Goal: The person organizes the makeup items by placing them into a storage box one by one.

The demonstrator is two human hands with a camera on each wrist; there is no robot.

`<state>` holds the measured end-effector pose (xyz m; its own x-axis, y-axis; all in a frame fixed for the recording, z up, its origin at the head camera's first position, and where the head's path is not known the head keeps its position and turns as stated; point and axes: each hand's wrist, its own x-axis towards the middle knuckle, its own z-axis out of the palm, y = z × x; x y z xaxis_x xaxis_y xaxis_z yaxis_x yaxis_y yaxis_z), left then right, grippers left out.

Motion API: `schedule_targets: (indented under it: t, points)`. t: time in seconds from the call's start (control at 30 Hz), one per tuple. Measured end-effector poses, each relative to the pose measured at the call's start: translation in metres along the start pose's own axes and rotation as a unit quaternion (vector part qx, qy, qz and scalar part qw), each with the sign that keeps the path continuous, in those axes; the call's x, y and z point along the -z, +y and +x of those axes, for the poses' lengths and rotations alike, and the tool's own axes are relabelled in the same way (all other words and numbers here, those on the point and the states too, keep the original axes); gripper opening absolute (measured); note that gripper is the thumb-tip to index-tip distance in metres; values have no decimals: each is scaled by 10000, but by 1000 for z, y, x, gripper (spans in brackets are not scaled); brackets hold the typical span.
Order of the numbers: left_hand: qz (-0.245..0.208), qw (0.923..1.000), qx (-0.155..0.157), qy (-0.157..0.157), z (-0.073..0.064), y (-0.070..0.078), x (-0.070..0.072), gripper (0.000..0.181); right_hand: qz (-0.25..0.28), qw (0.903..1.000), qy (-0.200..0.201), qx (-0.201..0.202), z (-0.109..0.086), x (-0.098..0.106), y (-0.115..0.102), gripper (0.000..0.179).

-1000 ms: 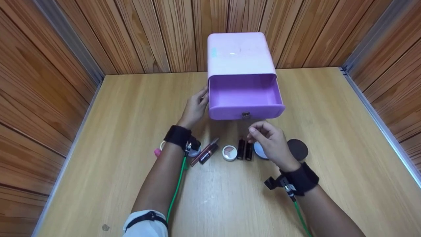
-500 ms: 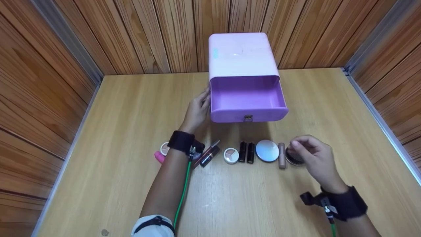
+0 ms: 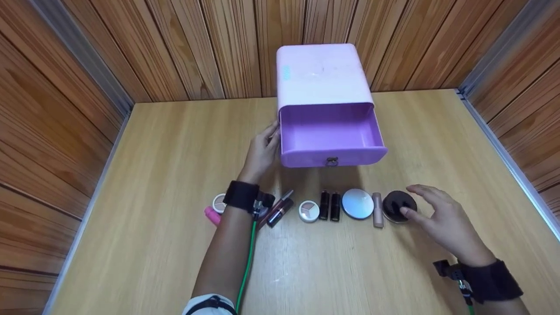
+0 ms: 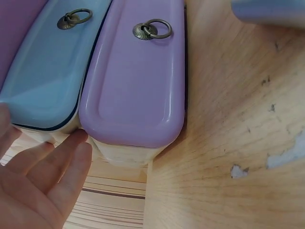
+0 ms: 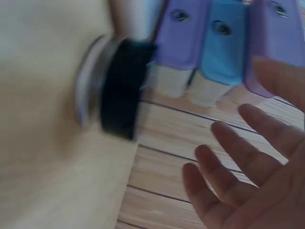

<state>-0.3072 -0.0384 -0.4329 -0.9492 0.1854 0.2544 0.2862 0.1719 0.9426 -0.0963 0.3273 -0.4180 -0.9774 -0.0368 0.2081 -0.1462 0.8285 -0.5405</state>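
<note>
A pink drawer box (image 3: 323, 76) stands at the back, its purple top drawer (image 3: 306, 158) pulled out with the inside bare. My left hand (image 3: 261, 153) lies along the box's left side, fingers mostly straight; the left wrist view shows its fingertips touching the box beside the blue drawer front (image 4: 52, 62) and lower purple drawer front (image 4: 138, 81). On the right, my right hand (image 3: 446, 225) hovers with spread fingers beside a round black-lidded jar (image 3: 397, 201), thumb over its edge in the head view. The right wrist view shows the jar (image 5: 123, 90) blurred and apart from the fingers.
Left of the jar, a row holds a mauve tube (image 3: 378, 210), a round silvery compact (image 3: 358, 204), two black tubes (image 3: 329, 206) and a small three-colour palette (image 3: 309, 211). Slim tubes (image 3: 280, 212), another palette (image 3: 219, 203) and a pink item (image 3: 212, 215) lie near my left forearm.
My right hand has moved right and toward me, from the drawer front to beside the black-lidded jar, and its fingers have spread. My left hand stays at the box.
</note>
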Motion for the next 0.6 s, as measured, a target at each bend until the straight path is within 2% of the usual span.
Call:
schedule_targets:
  t: [0.1, 0.23, 0.37, 0.6]
  points:
    - [-31, 9999, 70, 92, -1, 1, 6, 40, -136, 9993, -339, 42, 6, -7, 3, 61]
    - [-102, 9998, 149, 73, -1, 5, 10, 41, -266, 9990, -348, 133, 12, -16, 5, 62]
    - [-56, 9999, 111, -2, 0, 5, 8, 42, -295, 9988, -364, 106, 13, -20, 9, 65]
    - [-47, 9999, 89, 47, 2, -2, 1, 41, -540, 9953, -789, -152, 14, -21, 17, 83]
